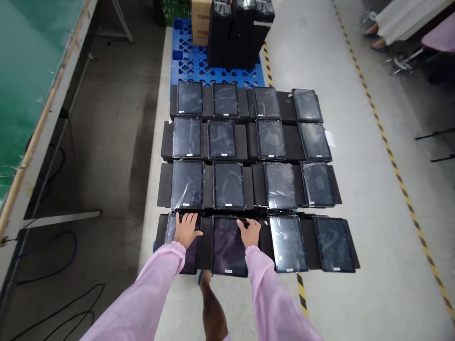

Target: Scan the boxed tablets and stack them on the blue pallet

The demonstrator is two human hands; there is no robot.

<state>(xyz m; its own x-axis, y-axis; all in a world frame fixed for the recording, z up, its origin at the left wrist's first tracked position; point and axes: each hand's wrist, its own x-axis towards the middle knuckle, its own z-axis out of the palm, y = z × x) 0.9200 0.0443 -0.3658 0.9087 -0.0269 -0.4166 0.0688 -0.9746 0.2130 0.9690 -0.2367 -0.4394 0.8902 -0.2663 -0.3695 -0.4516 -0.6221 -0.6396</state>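
Nearby, at the near-left corner of the matte black boxes (pixel 204 246), the left hand (pixel 186 230) lies spread on a glossy tablet (pixel 189 259); the right hand (pixel 250 233) curls at a neighbouring smooth rectangular tablet's (pixel 227 248) far-right corner, pinch unclear. Beyond sits a latticed blue pallet (pixel 177 56).

We see a blue lattice plastic pallet (pixel 195 62) bearing a brown cardboard box (pixel 200 21). Just beyond the pallet we find a green plastic crate (pixel 177 13); left of the pallet, a green-topped table (pixel 31 57); well to the pallet's right, yellow-and-black striped floor tape (pixel 366 90).
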